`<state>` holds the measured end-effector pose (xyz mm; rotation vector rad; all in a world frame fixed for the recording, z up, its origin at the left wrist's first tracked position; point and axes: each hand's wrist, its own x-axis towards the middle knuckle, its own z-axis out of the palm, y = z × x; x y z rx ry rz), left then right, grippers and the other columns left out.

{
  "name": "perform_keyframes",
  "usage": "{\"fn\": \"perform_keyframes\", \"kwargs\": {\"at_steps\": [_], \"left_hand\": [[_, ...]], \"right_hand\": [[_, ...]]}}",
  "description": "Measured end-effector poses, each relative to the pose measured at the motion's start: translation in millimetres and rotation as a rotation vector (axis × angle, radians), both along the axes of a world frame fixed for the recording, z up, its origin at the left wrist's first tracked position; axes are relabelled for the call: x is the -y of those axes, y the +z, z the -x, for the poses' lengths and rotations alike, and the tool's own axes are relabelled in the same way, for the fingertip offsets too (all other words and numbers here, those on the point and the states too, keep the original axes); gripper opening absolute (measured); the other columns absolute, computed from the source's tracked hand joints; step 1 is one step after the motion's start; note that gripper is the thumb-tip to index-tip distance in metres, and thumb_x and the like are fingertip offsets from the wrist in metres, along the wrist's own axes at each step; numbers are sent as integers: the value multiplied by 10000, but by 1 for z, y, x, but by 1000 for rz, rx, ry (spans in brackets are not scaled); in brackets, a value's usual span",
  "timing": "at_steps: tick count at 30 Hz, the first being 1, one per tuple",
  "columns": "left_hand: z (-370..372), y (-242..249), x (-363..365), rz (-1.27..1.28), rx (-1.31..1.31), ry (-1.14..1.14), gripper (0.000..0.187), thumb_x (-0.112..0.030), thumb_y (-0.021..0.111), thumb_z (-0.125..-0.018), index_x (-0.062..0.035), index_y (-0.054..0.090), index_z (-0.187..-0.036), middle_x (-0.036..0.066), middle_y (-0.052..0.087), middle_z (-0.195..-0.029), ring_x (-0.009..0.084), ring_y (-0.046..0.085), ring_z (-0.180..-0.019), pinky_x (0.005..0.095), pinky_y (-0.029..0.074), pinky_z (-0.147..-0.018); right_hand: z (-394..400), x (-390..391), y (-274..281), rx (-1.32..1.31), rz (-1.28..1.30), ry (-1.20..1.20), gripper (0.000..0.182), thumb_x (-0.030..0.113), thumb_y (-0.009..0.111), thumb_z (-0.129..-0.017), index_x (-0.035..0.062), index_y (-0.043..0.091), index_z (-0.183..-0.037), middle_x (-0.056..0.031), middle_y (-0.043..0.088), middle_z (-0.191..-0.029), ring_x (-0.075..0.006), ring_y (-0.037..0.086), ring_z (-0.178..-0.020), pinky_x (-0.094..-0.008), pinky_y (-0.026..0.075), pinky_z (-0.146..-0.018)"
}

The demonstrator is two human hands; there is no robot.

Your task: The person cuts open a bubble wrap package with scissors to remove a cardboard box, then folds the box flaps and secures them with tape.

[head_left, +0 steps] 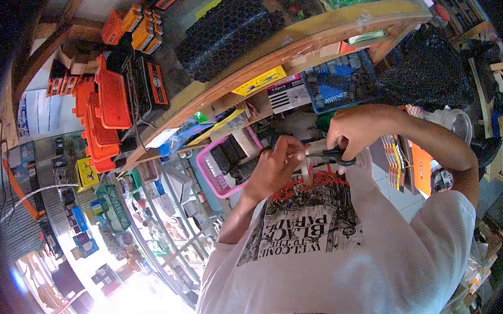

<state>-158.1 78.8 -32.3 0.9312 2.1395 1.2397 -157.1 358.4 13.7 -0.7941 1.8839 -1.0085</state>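
Observation:
My right hand [352,131] is closed around the black handles of a pair of scissors [337,156], held in front of my chest. Just left of it, my left hand [279,161] pinches a pale, semi-clear strip [305,172] that hangs down over my shirt. The scissors point toward the left fingers and the strip; what the strip is made of I cannot tell. Past the left hand stands a pink basket [222,191] with dark packs inside. Beyond the right hand sits a blue crate [336,107] of small dark items.
A wooden shelf edge [256,72] runs across in front, carrying a roll of black bubble wrap [229,33]. Orange plastic cases [109,95] are stacked at the left. Boxed packs [396,162] and a clear round tub [458,123] stand by my right arm.

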Motion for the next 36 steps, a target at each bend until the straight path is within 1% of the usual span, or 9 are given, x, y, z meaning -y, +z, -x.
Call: {"fn": "perform_keyframes", "kwargs": {"at_steps": [4,12,17,21,23,25,28,32,36], "left_hand": [[-9,-6,-1,-69,51,43,473,-76,768,-896,-29,414,-1206,176,711,-1093,295,729,-1033,349,579,-751],[-24,-44,-4,-333,467,325,576,63,770,-850,-41,360,-1240,80,642,-900,244,697,-1085,330,571,-838],[-24,-50,-5,-359,318,312,558,98,739,-858,-38,344,-1228,63,633,-843,252,693,-1094,337,555,-882],[-25,-72,-4,-470,363,320,541,115,710,-869,-50,342,-1229,60,632,-832,250,693,-1098,342,554,-889],[-25,-75,-5,-488,395,304,536,119,700,-874,-56,342,-1232,58,623,-837,251,693,-1100,352,556,-898],[-23,-74,-7,-465,389,299,533,121,693,-878,-63,343,-1234,55,601,-846,256,691,-1103,367,560,-909],[-21,-83,-8,-528,369,301,536,125,691,-879,-65,342,-1238,49,566,-867,255,691,-1088,364,569,-889],[-25,-86,-9,-490,179,384,532,125,705,-871,-71,344,-1210,43,535,-878,200,665,-911,351,576,-856],[-36,-95,-12,-486,-73,467,516,129,703,-872,-71,330,-1168,64,554,-881,152,589,-776,328,566,-764]], "right_hand": [[-2,-4,-9,-27,-7,-21,271,187,767,-734,0,714,-923,-142,678,-705,-274,664,-648,-413,492,-616],[-10,-8,-3,-213,-120,-54,315,217,791,-740,39,683,-975,-137,670,-726,-311,675,-688,-434,499,-640],[-17,-45,79,-346,-374,-626,467,268,852,-713,93,538,-1010,-118,651,-762,-310,684,-776,-431,491,-673],[2,-131,100,-840,-742,-728,309,241,794,-830,69,562,-940,-106,667,-828,-307,695,-808,-410,520,-691],[19,-186,86,-928,-830,-811,460,184,873,-647,54,456,-791,-112,532,-684,-274,644,-719,-403,427,-596],[41,-218,80,-1074,-831,-828,390,156,877,-656,42,515,-746,-91,580,-666,-209,648,-631,-374,437,-537],[65,-201,122,-616,-941,-892,172,175,780,-761,49,668,-729,-82,659,-618,-216,640,-574,-390,476,-557],[92,-204,128,-250,-1002,-706,323,224,741,-904,21,621,-684,-74,543,-564,-198,459,-480,-406,372,-504],[102,-241,82,-427,-923,-762,238,116,845,-737,-9,651,-794,-103,678,-657,-145,595,-438,-320,436,-409]]}}
